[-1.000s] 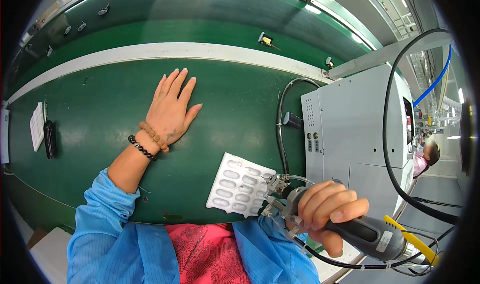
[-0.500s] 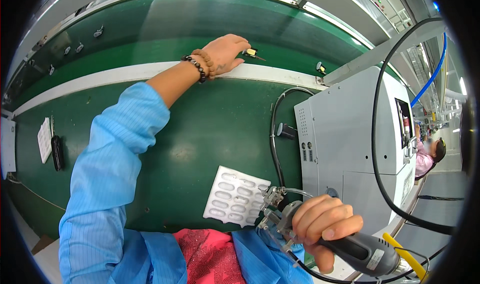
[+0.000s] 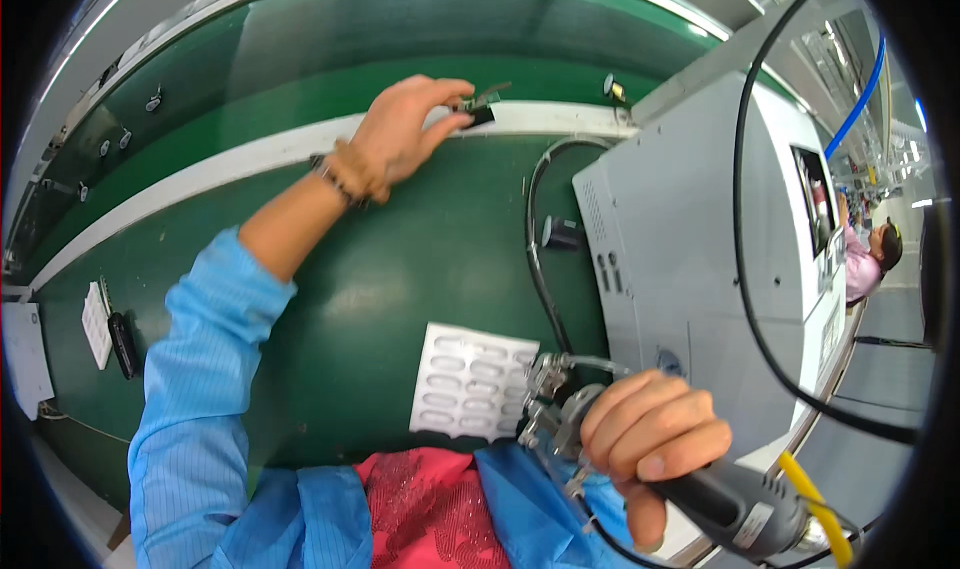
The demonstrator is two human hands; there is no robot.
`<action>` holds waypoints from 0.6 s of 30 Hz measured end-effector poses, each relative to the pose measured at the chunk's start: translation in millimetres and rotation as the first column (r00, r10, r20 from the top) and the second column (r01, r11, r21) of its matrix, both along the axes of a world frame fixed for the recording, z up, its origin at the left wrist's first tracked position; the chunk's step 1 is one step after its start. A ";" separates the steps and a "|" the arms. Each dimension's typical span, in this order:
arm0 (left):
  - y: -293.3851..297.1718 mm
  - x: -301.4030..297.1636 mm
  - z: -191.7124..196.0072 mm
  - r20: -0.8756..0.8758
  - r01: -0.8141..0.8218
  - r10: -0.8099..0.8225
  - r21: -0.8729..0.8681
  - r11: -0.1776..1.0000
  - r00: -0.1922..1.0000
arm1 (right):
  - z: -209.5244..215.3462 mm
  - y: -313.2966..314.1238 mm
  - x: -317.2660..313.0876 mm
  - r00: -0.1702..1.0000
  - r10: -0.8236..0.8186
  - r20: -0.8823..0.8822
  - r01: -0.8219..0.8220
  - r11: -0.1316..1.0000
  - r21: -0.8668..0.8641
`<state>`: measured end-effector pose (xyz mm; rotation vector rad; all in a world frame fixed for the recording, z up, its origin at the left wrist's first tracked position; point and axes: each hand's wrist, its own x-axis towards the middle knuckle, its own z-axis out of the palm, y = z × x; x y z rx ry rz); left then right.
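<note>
Head view: the left hand [image 3: 405,134] pinches a small dark part [image 3: 482,104] above the white strip [image 3: 200,184] of the green counter [image 3: 400,259], while the right hand [image 3: 650,439] grips a powered handheld tool [image 3: 735,509] beside a white blister tray [image 3: 470,381].

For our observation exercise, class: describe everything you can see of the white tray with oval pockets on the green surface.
The white tray is a flat rectangular sheet, apparently thin moulded plastic, with rows of shallow oval pockets; whether they hold anything cannot be told. It lies slightly skewed on the green work surface, near its front edge. Its right edge sits next to the metal tip of the handheld power tool gripped by the right hand; contact is unclear.
</note>
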<state>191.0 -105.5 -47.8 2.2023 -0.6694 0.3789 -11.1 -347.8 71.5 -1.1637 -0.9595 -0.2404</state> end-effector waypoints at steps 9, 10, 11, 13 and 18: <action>-0.3 -199.6 21.1 -0.004 0.251 -0.252 -0.071 0.965 0.968 | 1.1 -4.7 -15.7 0.998 -0.004 0.059 0.002 0.999 0.035; -3.0 -204.3 17.9 0.006 0.246 -0.246 -0.065 0.967 0.969 | -0.6 -4.3 -15.8 0.998 -0.004 0.064 0.001 0.999 0.046; -5.7 -207.7 14.3 0.017 0.242 -0.242 -0.060 0.968 0.970 | -0.9 -3.2 -15.3 0.998 -0.007 0.070 0.003 0.998 0.055; -8.6 -212.3 5.3 0.027 0.239 -0.237 -0.070 0.969 0.971 | 0.8 -0.7 -17.7 0.997 -0.011 0.070 0.007 0.999 0.050; -18.7 -220.4 -23.4 -0.035 0.227 -0.232 -0.111 0.968 0.972 | 2.4 9.6 -19.2 0.999 -0.038 -0.009 0.039 0.994 0.097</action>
